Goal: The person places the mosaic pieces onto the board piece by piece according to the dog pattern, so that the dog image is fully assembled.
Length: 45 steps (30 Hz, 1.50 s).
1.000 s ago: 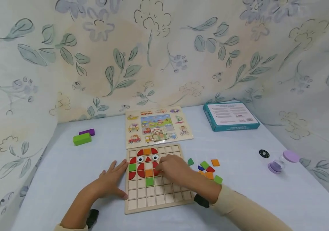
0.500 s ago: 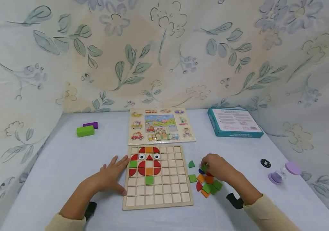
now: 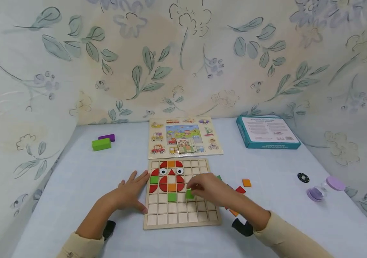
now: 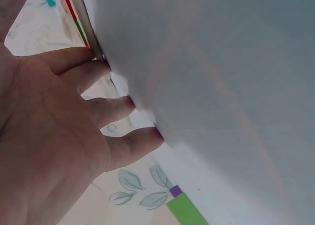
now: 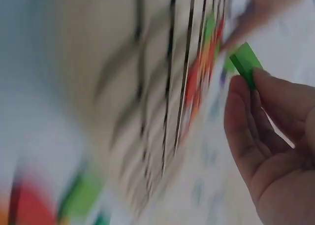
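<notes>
- Green sq. tile pinched betw. thumb & fingers of R hand, at wooden grid board, just R of mid; contact w/ board: can't tell.
- L hand: fingers spread, holding nothing, at board's L edge.
- Red/orange/green pcs + 2 eye tiles mostly in upper-L cells.
- Loose pcs R of board.
- Pic puzzle lies just behind board.
</notes>
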Tool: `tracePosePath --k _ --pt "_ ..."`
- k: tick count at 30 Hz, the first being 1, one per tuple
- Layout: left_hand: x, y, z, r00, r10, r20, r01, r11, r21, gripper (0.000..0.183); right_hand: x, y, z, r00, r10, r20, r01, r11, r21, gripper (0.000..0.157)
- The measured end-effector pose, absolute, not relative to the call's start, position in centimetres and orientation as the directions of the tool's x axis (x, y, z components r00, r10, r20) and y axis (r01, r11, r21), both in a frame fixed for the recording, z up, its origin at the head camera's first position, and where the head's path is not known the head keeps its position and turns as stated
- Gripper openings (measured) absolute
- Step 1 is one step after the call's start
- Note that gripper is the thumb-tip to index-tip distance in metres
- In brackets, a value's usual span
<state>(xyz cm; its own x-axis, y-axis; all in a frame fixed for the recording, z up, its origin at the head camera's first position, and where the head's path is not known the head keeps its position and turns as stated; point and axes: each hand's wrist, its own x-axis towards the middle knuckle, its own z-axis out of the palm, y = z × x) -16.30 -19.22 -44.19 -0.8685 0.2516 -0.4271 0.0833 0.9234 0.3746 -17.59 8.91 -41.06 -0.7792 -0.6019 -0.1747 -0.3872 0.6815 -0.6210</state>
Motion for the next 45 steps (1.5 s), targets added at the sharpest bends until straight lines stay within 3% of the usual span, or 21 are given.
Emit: tracePosePath --k 4,14,21,24,28,31,39,45 --pt "-16.5 -19.3 -44.4 -0.867 0.254 -0.429 0.081 0.921 0.381 0.117 -16.4 5.1 -42.0 -0.706 -0.695 -0.137 -0.509 0.633 -0.584 0.009" --pt "-16.4 -19.2 -43.9 -0.86 0.265 -0.437 0.086 0.918 0.387 0.117 -15.7 3.1 -43.2 -0.705 -0.693 -0.148 -0.567 0.677 -0.468 0.003" --pt "-15.9 -19.8 -43.8 -0.865 0.251 -0.434 0.065 0.915 0.399 0.118 -15.5 3.1 -42.9 -0.659 -0.746 -0.101 -0.683 0.649 -0.336 0.011" --pt "-15.9 -19.9 -44.0 -0.866 0.253 -0.431 0.065 0.913 0.404 0.119 -15.9 4.9 -42.2 -0.712 -0.695 -0.094 -0.64 0.699 -0.321 0.013" --pt "-16.1 -19.6 -44.1 -0.869 0.27 -0.414 0.089 0.91 0.405 0.118 -16.9 9.4 -41.4 -0.847 -0.51 -0.147 -0.468 0.848 -0.247 0.017" --pt "-16.1 -19.5 -44.0 -0.869 0.273 -0.412 0.097 0.911 0.4 0.118 -17.2 12.5 -41.7 -0.892 -0.39 -0.231 -0.344 0.914 -0.215 0.018" --pt "-15.7 -19.7 -44.2 -0.867 0.254 -0.429 0.069 0.913 0.402 0.116 -17.4 15.3 -43.3 -0.862 -0.416 -0.289 -0.311 0.885 -0.345 0.008" --pt "-16.1 -19.5 -44.1 -0.874 0.265 -0.407 0.086 0.909 0.407 0.116 -18.1 14.6 -41.4 -0.872 -0.418 -0.254 -0.301 0.868 -0.396 0.012"
